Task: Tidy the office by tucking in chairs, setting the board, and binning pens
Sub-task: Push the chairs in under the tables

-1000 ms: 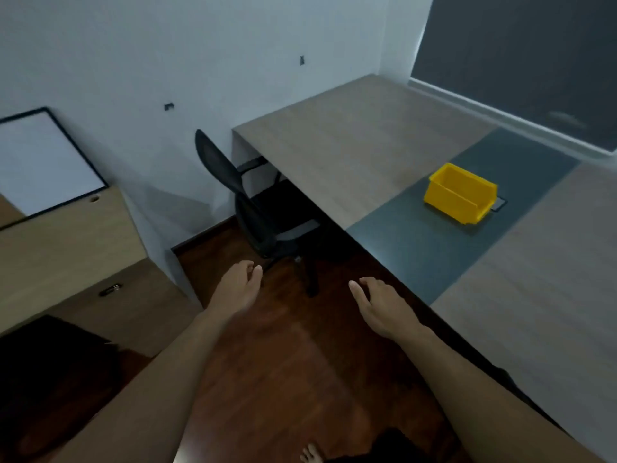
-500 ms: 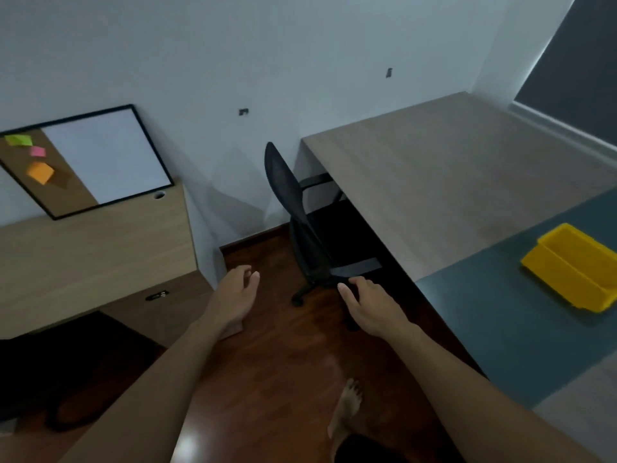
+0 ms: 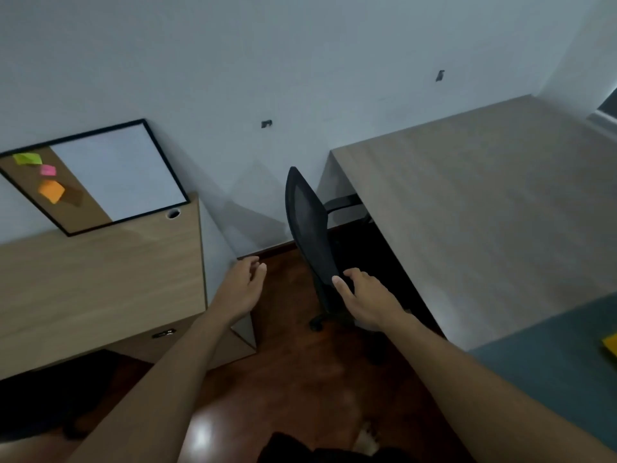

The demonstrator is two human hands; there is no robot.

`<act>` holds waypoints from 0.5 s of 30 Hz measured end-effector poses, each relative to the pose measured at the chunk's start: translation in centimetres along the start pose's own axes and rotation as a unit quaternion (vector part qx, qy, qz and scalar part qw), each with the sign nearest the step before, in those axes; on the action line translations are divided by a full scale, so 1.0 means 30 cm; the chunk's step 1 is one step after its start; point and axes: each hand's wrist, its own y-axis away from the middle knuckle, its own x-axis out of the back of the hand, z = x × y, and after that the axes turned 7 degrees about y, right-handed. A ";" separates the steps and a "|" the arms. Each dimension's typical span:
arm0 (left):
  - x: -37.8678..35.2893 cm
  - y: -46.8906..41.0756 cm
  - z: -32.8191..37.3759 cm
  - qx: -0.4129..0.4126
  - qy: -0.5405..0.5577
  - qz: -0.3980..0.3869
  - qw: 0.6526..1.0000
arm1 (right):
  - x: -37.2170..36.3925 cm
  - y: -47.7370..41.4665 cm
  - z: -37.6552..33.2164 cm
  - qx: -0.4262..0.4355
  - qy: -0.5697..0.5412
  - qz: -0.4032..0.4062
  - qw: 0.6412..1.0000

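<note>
A black mesh office chair (image 3: pixel 309 225) stands half under the long wooden desk (image 3: pixel 484 208), its back towards me. My right hand (image 3: pixel 367 297) hovers open in front of the lower edge of the chair back; whether it touches is unclear. My left hand (image 3: pixel 242 287) is open and empty, left of the chair near the corner of a low cabinet (image 3: pixel 100 279). A black-framed board (image 3: pixel 100 175), part cork with three sticky notes, part whiteboard, leans tilted against the wall on that cabinet. A sliver of the yellow bin (image 3: pixel 610 344) shows at the right edge.
Dark wooden floor (image 3: pixel 300 389) lies between cabinet and desk. The desk has a teal strip (image 3: pixel 551 372) at the near right. Two small fixtures (image 3: pixel 266 123) sit on the white wall. A dark shape sits under the cabinet at lower left.
The view has swung left and moved closer: the chair and board are now nearer the centre, the yellow bin has slid to the right edge. Both hands have advanced towards the chair.
</note>
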 end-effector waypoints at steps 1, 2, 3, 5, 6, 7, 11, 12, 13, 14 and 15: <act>-0.002 -0.037 0.000 -0.001 0.003 -0.003 1.000 | 0.001 -0.031 -0.006 0.001 -0.001 -0.003 1.000; 0.000 -0.078 0.002 -0.001 0.003 -0.007 1.000 | 0.003 -0.062 -0.014 0.000 -0.002 -0.004 1.000; 0.003 -0.124 0.002 -0.001 0.003 -0.011 1.000 | 0.003 -0.094 -0.021 -0.003 -0.002 -0.005 1.000; 0.007 -0.223 -0.004 -0.009 -0.003 -0.019 1.000 | 0.000 -0.156 -0.036 -0.012 0.000 -0.005 1.000; 0.010 -0.276 -0.005 -0.015 -0.006 -0.025 1.000 | -0.006 -0.191 -0.041 -0.019 -0.001 -0.003 1.000; 0.013 -0.331 -0.006 -0.022 -0.008 -0.032 0.999 | -0.012 -0.225 -0.047 -0.026 -0.003 -0.002 1.000; 0.026 -0.553 0.002 -0.075 -0.033 -0.065 0.994 | -0.033 -0.364 -0.089 -0.066 -0.015 0.003 0.998; 0.032 -0.609 0.009 -0.092 -0.043 -0.074 0.992 | -0.037 -0.398 -0.107 -0.079 -0.018 0.008 0.997; 0.038 -0.666 0.019 -0.110 -0.053 -0.082 0.989 | -0.041 -0.432 -0.127 -0.091 -0.023 0.011 0.996; 0.044 -0.722 0.032 -0.130 -0.062 -0.090 0.986 | -0.047 -0.463 -0.149 -0.104 -0.030 0.013 0.994; 0.046 -0.782 0.043 -0.151 -0.069 -0.096 0.981 | -0.055 -0.493 -0.171 -0.114 -0.037 0.016 0.993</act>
